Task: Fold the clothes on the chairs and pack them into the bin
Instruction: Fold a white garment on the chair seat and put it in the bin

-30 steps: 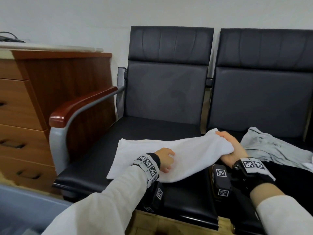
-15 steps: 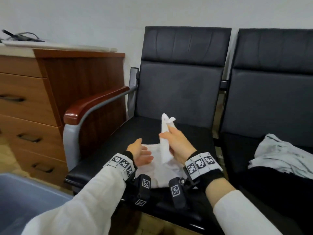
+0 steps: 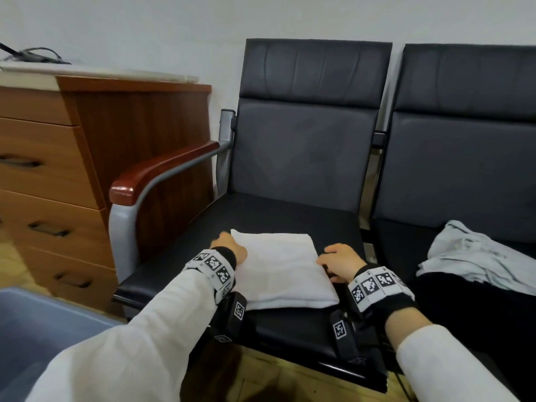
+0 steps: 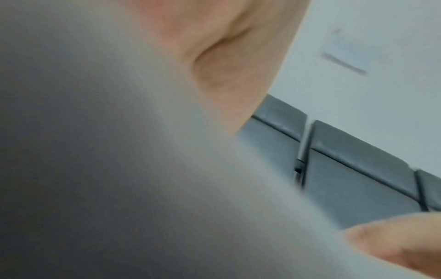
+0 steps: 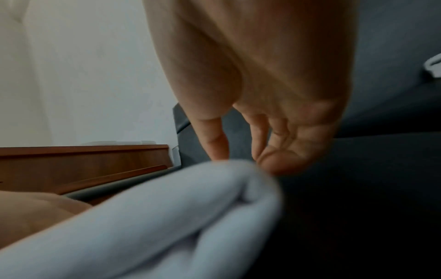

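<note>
A white cloth (image 3: 281,271), folded into a thick rectangle, lies on the seat of the left black chair (image 3: 290,216). My left hand (image 3: 229,249) is at its left edge; the fingers go under the cloth and the thumb lies by the far corner. The left wrist view is filled by the cloth (image 4: 119,169) under my palm. My right hand (image 3: 336,262) sits at the right edge with relaxed fingers. In the right wrist view its fingertips (image 5: 217,149) hang down and touch the rolled fold (image 5: 190,207). The blue-grey bin (image 3: 34,329) stands at lower left.
A crumpled light grey garment (image 3: 475,256) lies on the right chair, over something black (image 3: 464,311). A red-brown armrest (image 3: 162,169) borders the left chair. A wooden drawer cabinet (image 3: 72,169) stands beyond it.
The cloth was spread across the seat, then my right hand carried its end over to the left. Now it lies folded flat, with one hand at each side edge.
</note>
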Demonstrator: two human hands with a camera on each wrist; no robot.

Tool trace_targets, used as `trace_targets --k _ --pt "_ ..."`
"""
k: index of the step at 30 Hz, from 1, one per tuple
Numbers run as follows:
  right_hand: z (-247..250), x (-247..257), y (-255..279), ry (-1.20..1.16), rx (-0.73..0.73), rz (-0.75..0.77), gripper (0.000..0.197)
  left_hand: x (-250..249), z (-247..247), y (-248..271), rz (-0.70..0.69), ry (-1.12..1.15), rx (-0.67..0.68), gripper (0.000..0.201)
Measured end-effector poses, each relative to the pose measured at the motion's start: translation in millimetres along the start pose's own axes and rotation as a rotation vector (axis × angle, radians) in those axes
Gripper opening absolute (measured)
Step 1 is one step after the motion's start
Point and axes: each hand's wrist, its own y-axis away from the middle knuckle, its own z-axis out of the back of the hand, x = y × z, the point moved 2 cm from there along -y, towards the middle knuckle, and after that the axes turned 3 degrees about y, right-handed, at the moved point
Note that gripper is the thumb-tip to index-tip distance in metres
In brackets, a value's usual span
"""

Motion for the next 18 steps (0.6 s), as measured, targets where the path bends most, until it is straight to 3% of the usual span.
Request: trace_targets --k 2,4,5,7,9,10,13,14,16,18 --pt "4.2 -7.2 3.0 -0.005 0.034 -0.081 0.015 -11.4 4.5 7.7 -0.123 -0.139 -0.109 0.057" --pt "2.7 -9.9 5.3 -0.060 0.077 -0.125 0.012 -22.7 -0.2 18.7 -0.203 -0.038 -0.069 0.041" --pt "1.1 -10.9 3.1 -0.080 0.082 -0.127 0.022 -25.3 -6.6 23.8 -0.218 0.008 0.002 0.035" --pt "-5.6 -25.3 -25.0 -0.115 0.104 -0.107 0.063 -25.5 -23.1 37.3 -0.166 0.077 0.203 0.033" --pt "-11.8 -28.0 -28.2 -0.159 0.141 -0.101 0.087 -21.5 -37.8 46.3 0.030 0.303 0.344 0.021" --pt "-12.6 -21.1 -15.3 -0.235 0.150 -0.105 0.078 -18.6 -41.2 50.4 0.061 0.375 0.355 0.013" --pt "-6.2 -9.3 12.6 -0.430 0.207 -0.078 0.013 -19.1 -49.9 47.0 0.044 0.384 0.375 0.015" --pt "-2.2 -11.6 12.6 -0.492 0.200 -0.062 0.007 -20.7 -52.0 46.3 0.004 0.360 0.391 0.016" --pt "4.5 -15.5 8.6 -0.591 0.155 -0.058 0.014 -26.7 -56.3 47.8 -0.031 0.379 0.397 0.013" --pt "10.2 -15.4 8.9 -0.597 0.068 -0.066 0.007 -31.4 -60.8 49.5 -0.090 0.375 0.418 0.031"
